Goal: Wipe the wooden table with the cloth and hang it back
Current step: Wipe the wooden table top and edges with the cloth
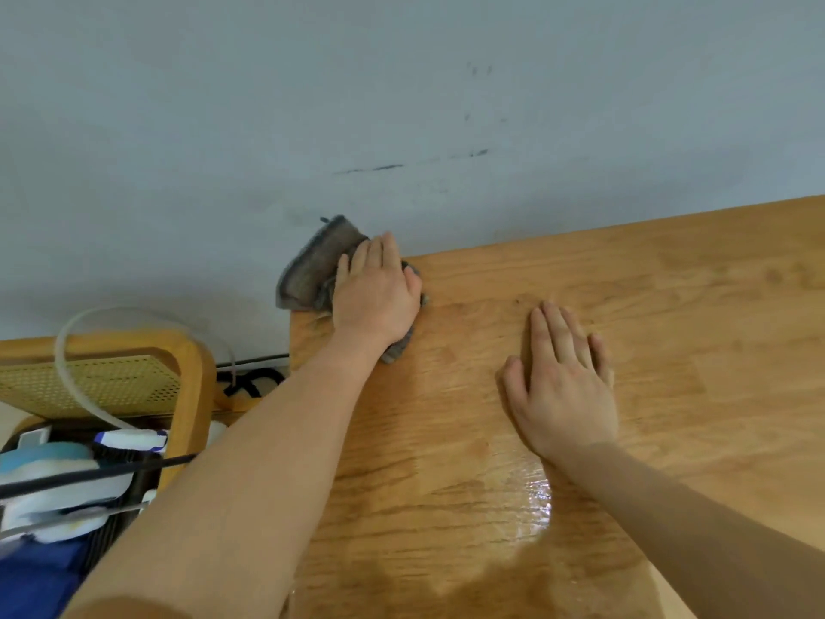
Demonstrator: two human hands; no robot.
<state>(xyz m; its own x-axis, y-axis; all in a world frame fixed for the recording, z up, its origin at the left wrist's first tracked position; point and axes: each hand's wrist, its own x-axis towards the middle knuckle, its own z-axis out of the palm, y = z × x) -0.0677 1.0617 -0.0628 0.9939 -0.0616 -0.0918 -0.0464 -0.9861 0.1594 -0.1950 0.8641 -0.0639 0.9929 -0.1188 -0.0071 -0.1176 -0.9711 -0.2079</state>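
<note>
The wooden table fills the right and lower part of the head view, its far edge against a grey wall. A grey cloth lies at the table's far left corner and partly overhangs the edge. My left hand presses flat on the cloth, fingers pointing at the wall. My right hand rests palm down on the bare wood to the right, fingers spread, holding nothing. A wet shine shows on the table near my right wrist.
Left of the table stands a wooden chair with a cane back. A clear hose loops over it. Below it are a spray bottle, a blue and white object and black cables. The wall has dark scuff marks.
</note>
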